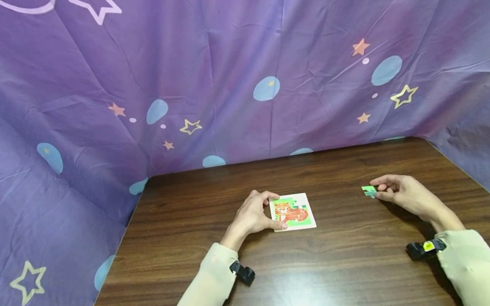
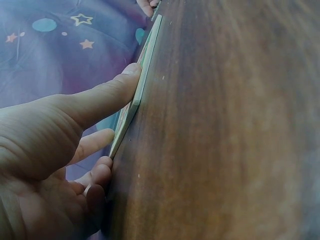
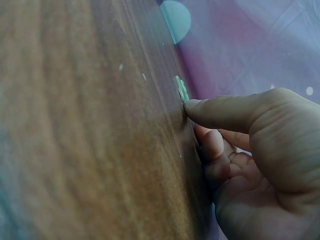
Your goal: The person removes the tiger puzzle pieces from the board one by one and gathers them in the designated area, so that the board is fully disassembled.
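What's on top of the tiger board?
On the board is a tiger picture with a pale gap at far right. The left hand lays its thumb over the near left corner area; the surface underneath is hidden.

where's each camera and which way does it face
Head: on the head, facing forward and down at the table, puzzle and small piece; left hand, right hand and sleeves show.
Left wrist: worn there, facing forward at the puzzle's edge; the left hand and right fingertips show.
Right wrist: worn there, facing forward at the small piece; the right hand shows.
Head and right wrist views share the small piece.
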Tool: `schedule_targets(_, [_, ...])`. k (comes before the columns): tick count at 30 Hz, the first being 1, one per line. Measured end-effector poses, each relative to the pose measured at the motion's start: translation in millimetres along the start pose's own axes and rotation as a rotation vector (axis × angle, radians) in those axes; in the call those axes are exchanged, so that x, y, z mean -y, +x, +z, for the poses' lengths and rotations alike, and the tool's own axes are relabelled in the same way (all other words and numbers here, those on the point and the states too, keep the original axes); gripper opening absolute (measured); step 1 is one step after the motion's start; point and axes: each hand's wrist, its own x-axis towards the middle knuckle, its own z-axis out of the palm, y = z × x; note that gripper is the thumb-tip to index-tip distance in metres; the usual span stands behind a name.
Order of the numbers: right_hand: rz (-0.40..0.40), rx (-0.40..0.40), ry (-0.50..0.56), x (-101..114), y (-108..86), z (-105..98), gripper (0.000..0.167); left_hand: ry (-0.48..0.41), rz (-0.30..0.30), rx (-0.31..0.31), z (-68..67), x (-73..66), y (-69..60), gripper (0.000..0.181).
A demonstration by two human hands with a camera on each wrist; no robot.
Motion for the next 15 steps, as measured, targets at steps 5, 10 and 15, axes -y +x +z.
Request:
schedule_targets(5, [-0.002, -0.008, -0.007, -0.1, 0.2, -0.4, 0.036, -0.007, 0.001, 0.001, -0.3, -0.3, -0.2, 0.084])
schedule_targets(10, [-0.009, -0.017, 0.005, -1.4, 0.0, -1.1, 0.037, -0.009, -0.001, 0.007, -0.2, 0.3, 0.1, 0.085])
schedule_targets(15, [0.002, -0.044, 0.062, -1.1, -1.7, -2.5, 0.038, -0.009, -0.002, -0.001, 0.8, 0.2, 0.0, 0.084])
